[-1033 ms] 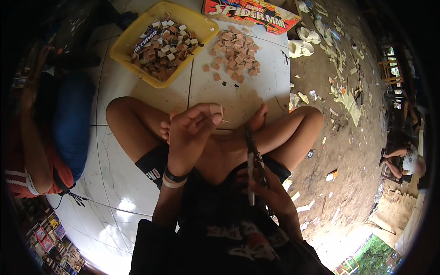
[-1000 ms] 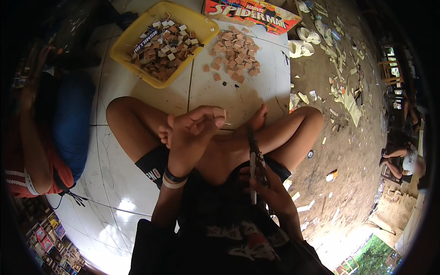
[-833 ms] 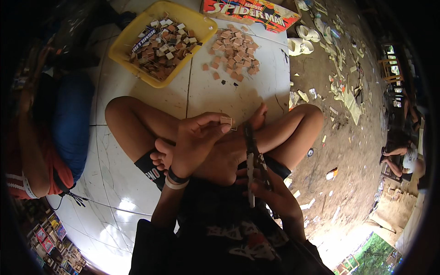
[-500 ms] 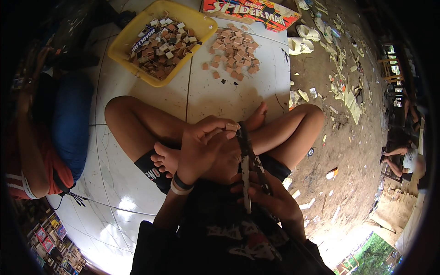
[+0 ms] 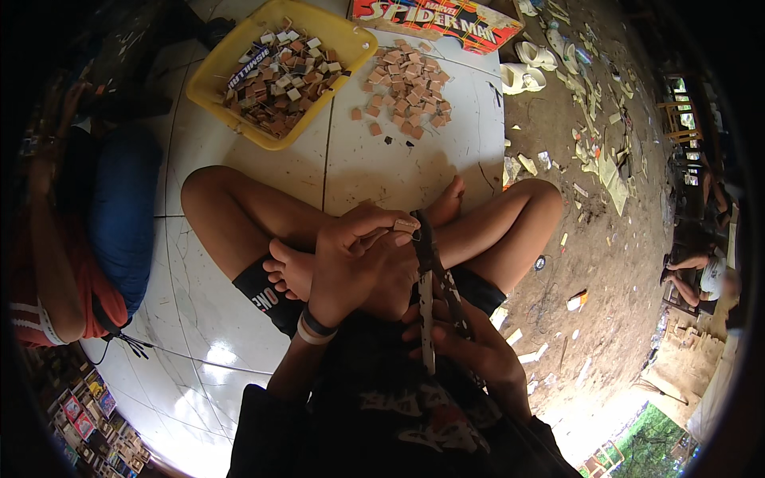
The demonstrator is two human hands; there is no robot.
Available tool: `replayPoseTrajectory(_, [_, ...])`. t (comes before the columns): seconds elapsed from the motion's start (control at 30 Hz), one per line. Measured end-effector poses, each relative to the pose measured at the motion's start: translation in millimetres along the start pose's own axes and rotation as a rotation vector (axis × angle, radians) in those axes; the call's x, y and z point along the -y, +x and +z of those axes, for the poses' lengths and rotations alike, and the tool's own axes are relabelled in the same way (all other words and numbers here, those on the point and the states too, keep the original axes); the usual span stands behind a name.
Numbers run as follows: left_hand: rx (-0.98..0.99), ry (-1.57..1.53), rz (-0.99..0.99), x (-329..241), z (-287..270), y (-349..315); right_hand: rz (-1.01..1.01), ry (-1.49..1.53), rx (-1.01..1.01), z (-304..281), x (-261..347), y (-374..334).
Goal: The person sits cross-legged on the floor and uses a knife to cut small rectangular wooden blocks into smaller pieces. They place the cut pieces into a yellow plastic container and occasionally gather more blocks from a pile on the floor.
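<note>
While the left hand (image 5: 351, 259) pinches a small tile (image 5: 405, 225), pliers (image 5: 430, 279) meet it.

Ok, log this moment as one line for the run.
left hand: pinches small brown tile at cutter tip | right hand: grip shut on tile cutter | yellow tray: tiles inside

We see strong daylight on the white tiles (image 5: 382, 167), with glare low on the floor (image 5: 215, 358) and a blown-out patch at the lower right. Our legs (image 5: 239, 215) cast soft shadows on the tiles. The fisheye bends the tile lines and blackens the rim. The centre is sharp; the edges blur and the left side is dim.
</note>
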State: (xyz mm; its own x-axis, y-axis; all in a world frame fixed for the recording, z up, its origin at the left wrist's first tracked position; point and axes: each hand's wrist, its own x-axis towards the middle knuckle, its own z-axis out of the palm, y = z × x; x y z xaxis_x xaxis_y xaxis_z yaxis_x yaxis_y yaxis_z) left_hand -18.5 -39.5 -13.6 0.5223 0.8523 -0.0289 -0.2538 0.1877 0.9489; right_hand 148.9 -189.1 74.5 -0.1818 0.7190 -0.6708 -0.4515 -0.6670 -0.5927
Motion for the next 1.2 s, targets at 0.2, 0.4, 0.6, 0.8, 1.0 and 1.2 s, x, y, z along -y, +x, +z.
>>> replayPoseTrajectory(0.2, [-0.015,0.075,0.019,-4,1,0,0.004,-0.030,0.003,0,0,1])
replayPoseTrajectory(0.4, [-0.027,0.134,0.036,-7,3,-2,-0.007,-0.065,-0.005,1,-2,1])
replayPoseTrajectory(0.6, [-0.028,0.162,0.051,-10,3,-3,-0.017,-0.082,-0.012,1,-4,1])
replayPoseTrajectory(0.8, [-0.040,0.151,0.056,-13,5,-4,-0.045,-0.092,0.006,1,-4,2])
replayPoseTrajectory(1.0, [-0.041,0.168,0.076,-12,5,-5,-0.047,-0.074,-0.010,3,-4,2])
replayPoseTrajectory(1.2, [-0.040,0.191,0.098,-10,4,-6,-0.019,-0.115,0.031,-1,-8,6])
